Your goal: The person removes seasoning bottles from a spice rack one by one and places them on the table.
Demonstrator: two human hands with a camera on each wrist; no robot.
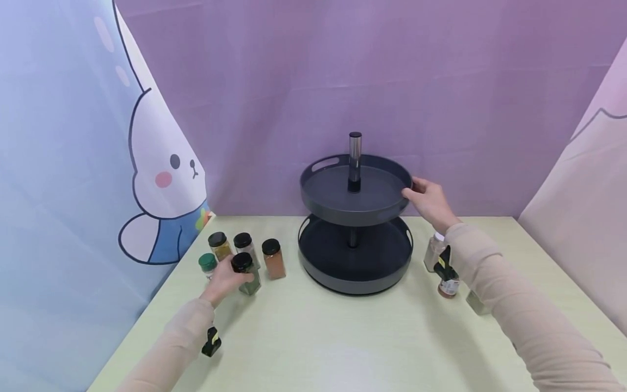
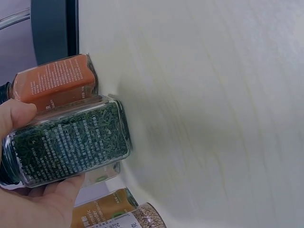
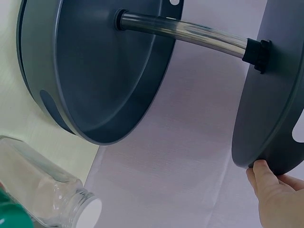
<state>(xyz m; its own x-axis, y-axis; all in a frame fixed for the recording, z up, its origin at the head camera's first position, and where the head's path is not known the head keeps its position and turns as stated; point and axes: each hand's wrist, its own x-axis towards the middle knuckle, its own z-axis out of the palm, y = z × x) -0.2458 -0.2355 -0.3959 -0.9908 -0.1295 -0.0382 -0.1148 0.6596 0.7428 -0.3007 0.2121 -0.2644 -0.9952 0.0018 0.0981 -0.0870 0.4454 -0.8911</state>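
Observation:
My left hand [image 1: 227,280] grips a square glass spice jar [image 2: 71,142] of dried green herbs with a black lid, thumb on one side and fingers on the other. Close beside it stands a jar of orange powder [image 1: 274,260]. Over at the right, my right hand [image 1: 431,202] holds the rim of the upper tray [image 1: 355,216] of a dark grey two-tier turntable, as the right wrist view also shows. The lower tray [image 1: 355,284] sits on the table, joined to the upper one by a metal post [image 3: 190,33]. Nothing stands on either tray.
Behind my left hand are a yellow spice jar [image 1: 220,246], a black-lidded jar [image 1: 245,245] and a green-lidded jar [image 1: 208,262]. Under my right forearm stand a white-lidded jar [image 1: 433,251], a small jar [image 1: 448,287] and a partly hidden jar [image 1: 476,302]. Curtains hang behind the table.

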